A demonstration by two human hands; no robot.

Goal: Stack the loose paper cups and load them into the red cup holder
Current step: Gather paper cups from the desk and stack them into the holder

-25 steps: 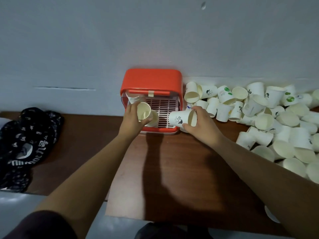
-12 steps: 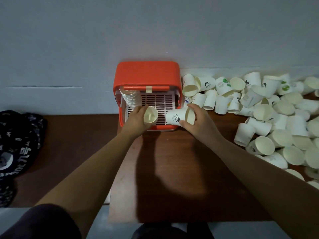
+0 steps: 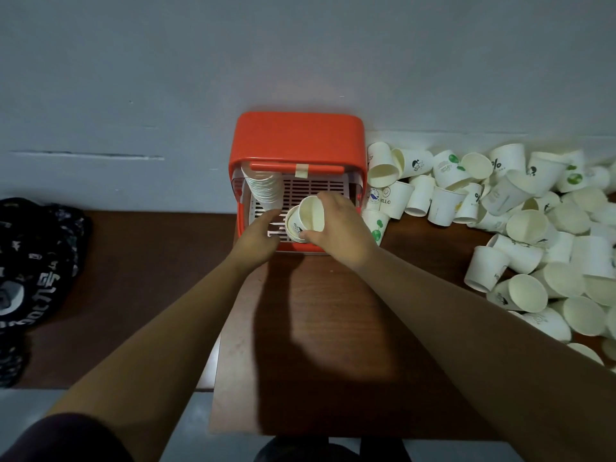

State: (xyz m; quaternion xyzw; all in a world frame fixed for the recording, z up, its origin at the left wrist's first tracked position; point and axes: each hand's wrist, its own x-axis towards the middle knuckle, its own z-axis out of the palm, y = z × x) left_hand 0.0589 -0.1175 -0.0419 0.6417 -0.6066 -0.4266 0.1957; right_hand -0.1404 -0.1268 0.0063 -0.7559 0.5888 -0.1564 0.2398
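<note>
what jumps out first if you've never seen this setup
The red cup holder stands against the wall, mid-frame, with a stack of cups in its left side. To its right sprawls a heap of loose paper cups. The right hand holds nested cups at the holder's front.

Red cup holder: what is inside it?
A stack of cups on its left and a white slotted grille. The left hand and the right hand, gripping nested cups, cover the front part.
</note>
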